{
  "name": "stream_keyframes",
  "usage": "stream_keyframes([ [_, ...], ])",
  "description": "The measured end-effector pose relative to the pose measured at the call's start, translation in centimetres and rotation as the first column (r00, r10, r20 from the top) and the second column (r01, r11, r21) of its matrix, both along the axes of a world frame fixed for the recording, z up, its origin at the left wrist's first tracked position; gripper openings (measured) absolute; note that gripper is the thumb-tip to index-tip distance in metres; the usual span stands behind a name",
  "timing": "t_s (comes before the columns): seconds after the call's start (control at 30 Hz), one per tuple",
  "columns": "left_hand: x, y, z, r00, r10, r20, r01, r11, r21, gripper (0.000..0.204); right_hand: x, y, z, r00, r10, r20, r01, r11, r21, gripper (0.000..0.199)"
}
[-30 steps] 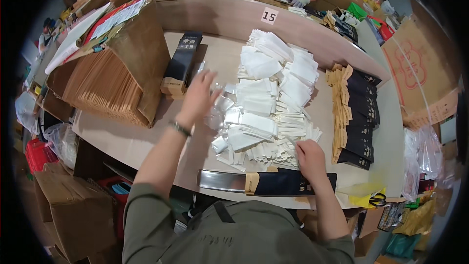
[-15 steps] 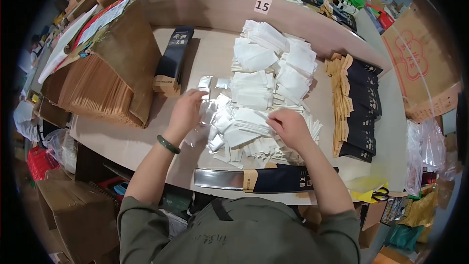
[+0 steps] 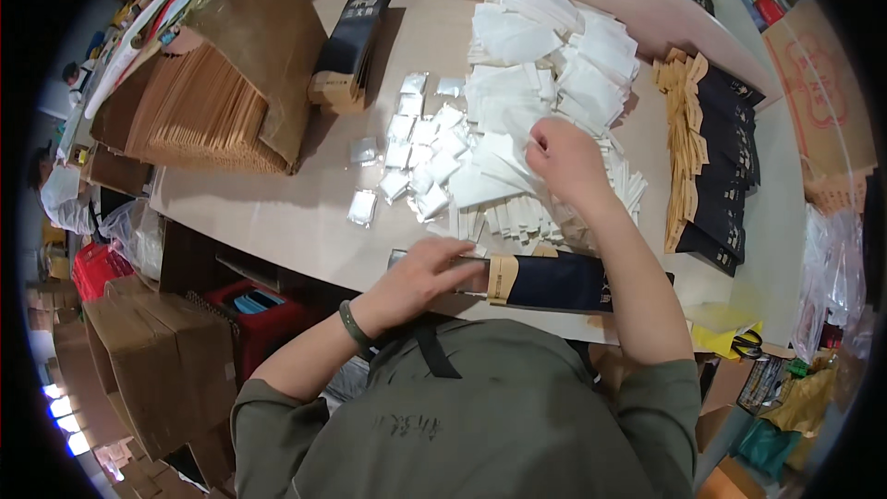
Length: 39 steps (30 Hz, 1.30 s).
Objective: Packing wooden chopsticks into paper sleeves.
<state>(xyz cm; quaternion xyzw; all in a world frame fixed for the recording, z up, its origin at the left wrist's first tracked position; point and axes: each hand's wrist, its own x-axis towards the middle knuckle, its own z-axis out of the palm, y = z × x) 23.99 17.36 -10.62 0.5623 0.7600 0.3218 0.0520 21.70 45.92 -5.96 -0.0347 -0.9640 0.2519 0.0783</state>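
Observation:
My left hand (image 3: pixel 427 274) rests on the left end of a long dark pouch (image 3: pixel 564 281) with a tan band that lies at the table's near edge, fingers closing on it. My right hand (image 3: pixel 565 160) reaches into a heap of white paper sachets (image 3: pixel 545 65) in the middle of the table and pinches one of them. Small silver foil packets (image 3: pixel 418 152) lie scattered just left of the white heap, between the two hands.
A row of dark pouches with tan bands (image 3: pixel 716 157) lies at the right. A brown box of tan paper bags (image 3: pixel 212 102) and a dark carton (image 3: pixel 351 37) stand at the left. Cardboard boxes (image 3: pixel 148 360) and a red crate (image 3: pixel 254 314) sit below the table's left edge.
My left hand has drawn back from the silver packets to the dark pouch at the near edge. My right hand has moved up from the pouch into the white sachets.

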Motion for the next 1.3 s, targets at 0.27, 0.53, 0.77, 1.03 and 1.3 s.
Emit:
stream_keyframes([
  [0.27, -16.0, -8.3, 11.0, 0.437, 0.804, -0.404, -0.745, 0.575, 0.339, 0.021, 7.7, -10.4, -2.3, 0.890, 0.454, -0.047, -0.455, 0.891, -0.015, 0.009],
  [0.53, -23.0, -14.1, 11.8, 0.471, 0.755, -0.457, -0.882, 0.414, -0.224, 0.028, 9.3, -9.7, -2.3, 0.823, 0.520, 0.227, -0.516, 0.853, -0.084, 0.010],
  [0.77, -23.6, -16.0, 10.3, 0.257, 0.743, -0.618, -0.956, 0.291, -0.048, 0.020, 9.6, -10.1, -1.4, 0.862, 0.505, 0.042, -0.506, 0.862, 0.015, 0.023],
  [1.03, -7.0, -15.6, 2.1, 0.407, 0.674, 0.617, -0.912, 0.256, 0.322, 0.021, 14.7, -5.7, -1.7, 0.948, 0.306, -0.082, -0.313, 0.944, -0.100, 0.034],
  [1.3, -3.1, -11.8, 2.1, 0.459, 0.512, 0.727, -0.320, 0.858, -0.402, 0.006, 15.6, -5.1, -2.8, 0.930, 0.363, -0.057, -0.365, 0.931, -0.022, 0.032],
])
